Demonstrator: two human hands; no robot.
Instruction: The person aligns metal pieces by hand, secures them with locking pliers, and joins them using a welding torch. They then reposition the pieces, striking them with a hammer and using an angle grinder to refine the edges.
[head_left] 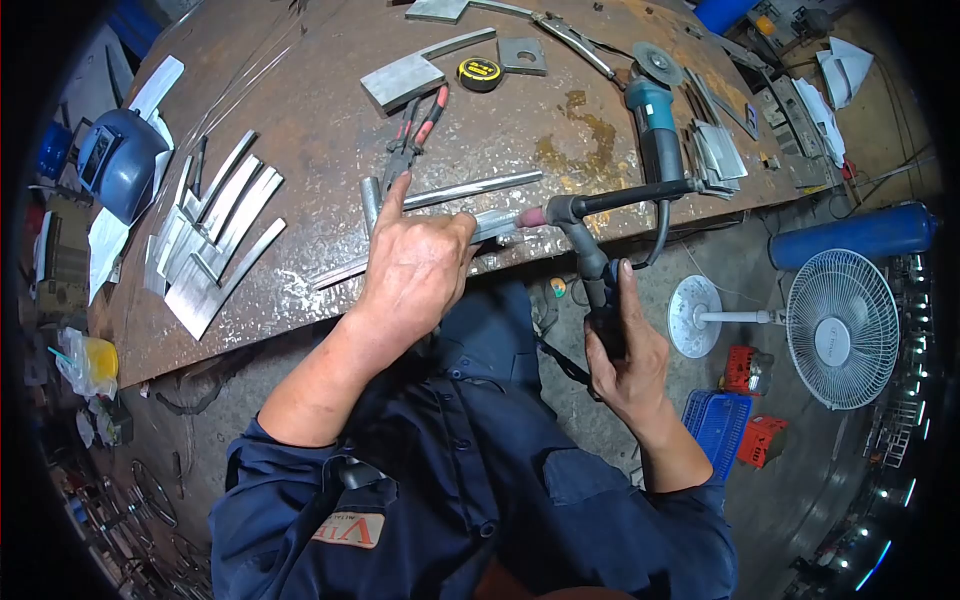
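Observation:
My left hand point(415, 265) grips a short steel bar point(495, 225) at the near edge of the rusty steel table point(320, 130), its forefinger stretched out along a metal tube point(371, 198). My right hand point(625, 355) is closed around the black handle of a welding torch point(590, 255). The torch's pink nozzle point(533, 217) sits right against the end of the bar. A long thin steel strip point(470, 189) lies just beyond my left hand.
Several cut steel strips point(215, 235) lie left on the table, beside a blue welding helmet point(120, 160). Red-handled pliers point(415, 135), a tape measure point(480, 73), steel plates and a blue angle grinder point(655, 120) lie farther back. A white fan point(835, 325) and blue cylinder point(860, 235) stand right.

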